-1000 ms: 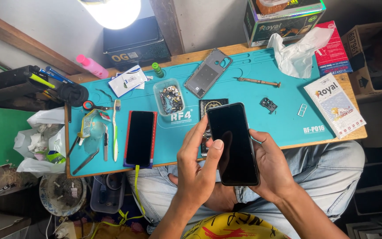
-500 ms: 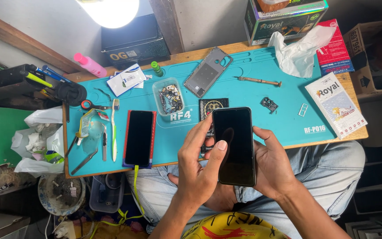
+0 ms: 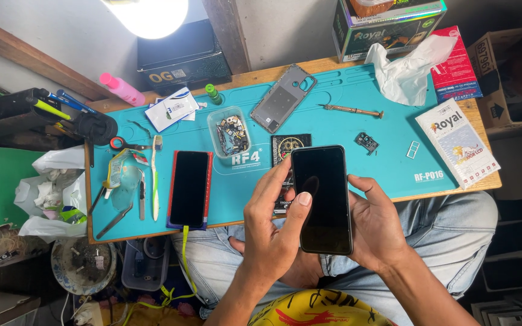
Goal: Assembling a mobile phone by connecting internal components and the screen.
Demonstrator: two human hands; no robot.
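Note:
I hold a black smartphone (image 3: 322, 198), dark screen up, over the front edge of the teal work mat (image 3: 333, 127). My right hand (image 3: 377, 226) cradles it from below and the right side. My left hand (image 3: 273, 232) grips its left edge, with the thumb pressed on the lower left of the screen. Under the phone lies a small black square pad (image 3: 285, 147).
A second phone in a red case (image 3: 189, 188) lies on the mat at left, beside tweezers, a toothbrush and scissors (image 3: 122, 145). A tray of small parts (image 3: 231, 131), a grey back cover (image 3: 283, 99), a screwdriver (image 3: 351, 110) and boxes (image 3: 457, 142) sit further back.
The phone has turned from a tilted pose to nearly upright and shifted a little right. My left thumb now rests on the screen's lower left.

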